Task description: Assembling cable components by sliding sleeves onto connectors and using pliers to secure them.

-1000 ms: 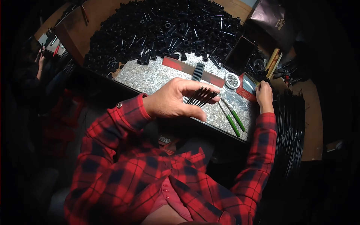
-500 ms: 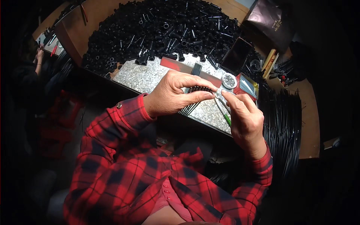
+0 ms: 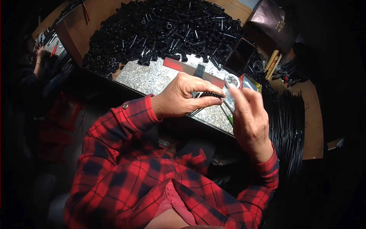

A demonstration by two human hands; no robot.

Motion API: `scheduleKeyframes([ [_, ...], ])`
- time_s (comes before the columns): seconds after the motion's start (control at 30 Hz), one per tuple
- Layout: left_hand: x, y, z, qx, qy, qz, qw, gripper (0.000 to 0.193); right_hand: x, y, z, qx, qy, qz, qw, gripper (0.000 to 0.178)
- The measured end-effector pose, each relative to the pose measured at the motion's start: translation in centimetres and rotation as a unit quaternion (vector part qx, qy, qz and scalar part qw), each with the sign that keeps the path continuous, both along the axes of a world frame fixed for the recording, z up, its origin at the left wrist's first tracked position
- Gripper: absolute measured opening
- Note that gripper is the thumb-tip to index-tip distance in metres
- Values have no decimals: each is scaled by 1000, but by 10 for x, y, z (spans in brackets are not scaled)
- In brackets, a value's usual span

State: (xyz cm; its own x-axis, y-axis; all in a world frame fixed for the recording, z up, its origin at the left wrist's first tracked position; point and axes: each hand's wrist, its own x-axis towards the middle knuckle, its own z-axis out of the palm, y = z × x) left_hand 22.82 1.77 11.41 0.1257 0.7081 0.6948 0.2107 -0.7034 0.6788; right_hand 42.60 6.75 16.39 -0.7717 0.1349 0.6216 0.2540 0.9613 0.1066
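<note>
My left hand (image 3: 187,95) is closed over the board. Its thumb and fingers pinch a row of thin dark rods (image 3: 209,94), whose ends form a dark ridged line; the fingers hide much of it. Similar black rods (image 3: 199,71) show beyond the hand and below it. Just right of them, my right hand (image 3: 249,114) is raised with bent fingers, its fingertips blurred beside a small round dish (image 3: 231,80) of tiny shiny pieces. Whether those fingertips hold anything cannot be seen. A green-handled tool (image 3: 229,117) lies between the hands, partly hidden by the right one.
A large heap of black tubular parts (image 3: 167,34) covers the back of the speckled board (image 3: 137,78). A dark phone-like slab (image 3: 240,55) and a dark bag (image 3: 272,21) stand back right. Many long black rods (image 3: 288,129) hang at right. Another person's hand (image 3: 40,51) works far left.
My right hand has drawn away from the left fingertips, its fingers moving up toward the round dish. The left hand has shifted slightly right, still pinching the dark rods.
</note>
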Motion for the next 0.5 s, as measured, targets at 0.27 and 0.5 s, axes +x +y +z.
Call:
scheduleKeyframes([
  [0.27, 0, 7, -2, 12, 35, -27, 999, 19, 14, 4, 4, -69, 10, 29, 997, 31],
  [0.5, -4, 10, -6, 32, 57, -34, 997, 28, 11, 3, 10, -15, 10, 40, 999, 38],
])
